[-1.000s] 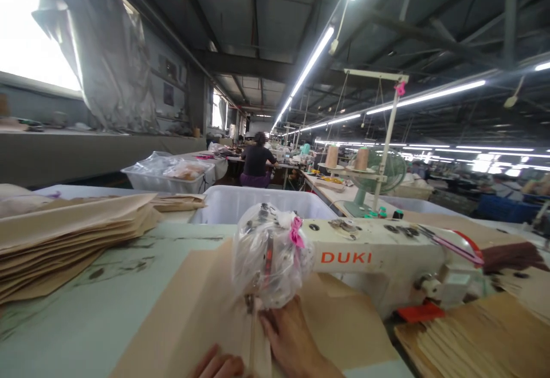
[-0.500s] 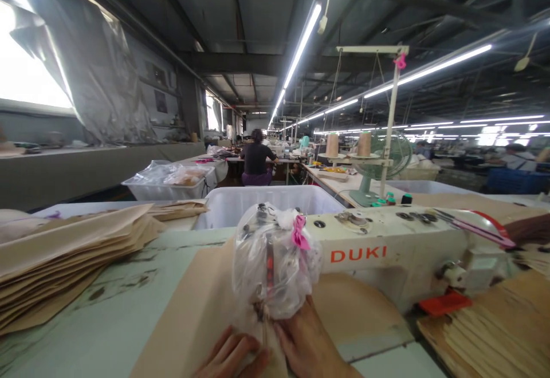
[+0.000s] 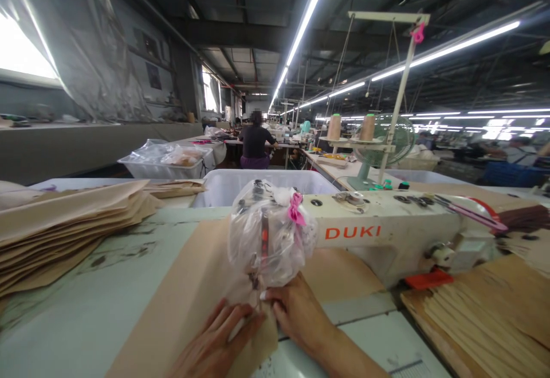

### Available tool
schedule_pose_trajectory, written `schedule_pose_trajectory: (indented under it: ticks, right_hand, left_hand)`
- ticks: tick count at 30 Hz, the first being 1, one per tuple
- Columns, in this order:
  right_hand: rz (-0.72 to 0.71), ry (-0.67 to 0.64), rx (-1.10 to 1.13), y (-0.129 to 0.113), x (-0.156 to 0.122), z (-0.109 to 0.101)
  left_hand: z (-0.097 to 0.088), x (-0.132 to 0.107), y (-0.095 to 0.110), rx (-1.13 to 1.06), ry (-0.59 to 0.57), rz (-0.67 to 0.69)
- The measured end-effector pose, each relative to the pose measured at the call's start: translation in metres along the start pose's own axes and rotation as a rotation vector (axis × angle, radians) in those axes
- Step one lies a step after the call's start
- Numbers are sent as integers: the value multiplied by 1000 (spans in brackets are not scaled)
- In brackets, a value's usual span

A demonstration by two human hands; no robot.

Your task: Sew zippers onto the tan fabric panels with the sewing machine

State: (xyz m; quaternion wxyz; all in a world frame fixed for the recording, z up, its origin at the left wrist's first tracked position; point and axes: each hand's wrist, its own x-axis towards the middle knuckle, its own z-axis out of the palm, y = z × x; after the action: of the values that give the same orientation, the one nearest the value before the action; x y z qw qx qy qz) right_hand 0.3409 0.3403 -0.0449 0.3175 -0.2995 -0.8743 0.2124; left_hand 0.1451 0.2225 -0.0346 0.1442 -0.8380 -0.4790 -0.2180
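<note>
A beige cloth panel (image 3: 172,286) lies under the needle area of a white sewing machine (image 3: 387,217) marked DUKI. Clear plastic (image 3: 275,246), with a pink ribbon (image 3: 295,209) on it, wraps the machine's head and partly hides the needle. My left hand (image 3: 219,332) rests flat on the panel, fingers stretched toward the presser foot (image 3: 254,279). Just right of the foot, my right hand (image 3: 296,312) has its fingers curled, pinching the panel's edge; something white shows at one fingertip. More of the cloth spreads beneath the machine arm.
Stacked beige panels (image 3: 64,229) lie on the left of the table, and more folded cloth (image 3: 485,309) on the right. Behind the machine stand a white bin (image 3: 266,186), a thread stand (image 3: 399,97) with cones, and a green fan (image 3: 395,143). A person (image 3: 256,143) sits farther back.
The cloth panel has slid away from me under the machine, baring more tabletop near my right hand. Both hands have moved forward slightly, and my view has tilted a little.
</note>
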Motion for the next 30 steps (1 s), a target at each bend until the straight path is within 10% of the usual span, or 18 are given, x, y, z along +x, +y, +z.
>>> schedule_pose_trajectory:
  ticks: [30]
  right_hand:
    - [39,7,-163,-2,4,2]
  left_hand:
    - [19,20,-23,34,-10,-29]
